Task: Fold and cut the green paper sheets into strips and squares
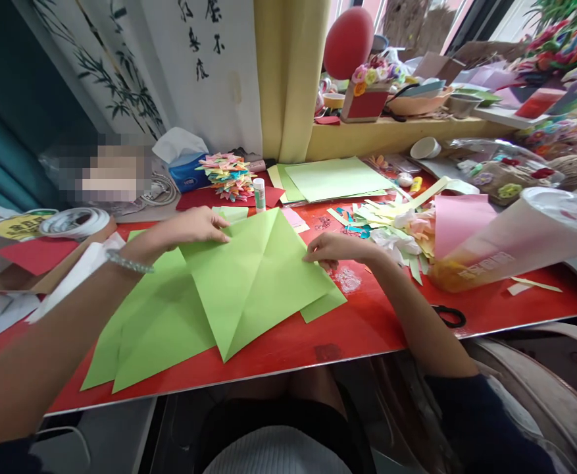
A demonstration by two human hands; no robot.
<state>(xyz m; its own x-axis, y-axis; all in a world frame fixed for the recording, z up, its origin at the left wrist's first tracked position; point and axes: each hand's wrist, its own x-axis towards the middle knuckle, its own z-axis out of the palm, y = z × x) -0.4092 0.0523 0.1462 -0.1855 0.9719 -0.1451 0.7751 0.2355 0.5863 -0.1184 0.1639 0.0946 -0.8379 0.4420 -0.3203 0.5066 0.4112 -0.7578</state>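
Note:
A light green square of paper (pixel 258 276) with a crease down its middle is spread like a diamond over the red table. My left hand (pixel 202 227) pinches its upper left edge. At its right edge, my right hand (pixel 332 250) has thumb and fingers closed on the paper. More green sheets (pixel 164 329) lie underneath, to the left, and a small green corner shows at the lower right. A glue stick (pixel 259 195) stands upright behind the paper.
Behind are a tissue pack (pixel 188 172), a colourful folded-paper ball (pixel 226 176) and pale green sheets (pixel 337 179). Paper strips (pixel 391 220), a tilted plastic cup (pixel 515 240) and black scissor handles (pixel 451 316) lie right. A box (pixel 46 280) holds tape rolls at left.

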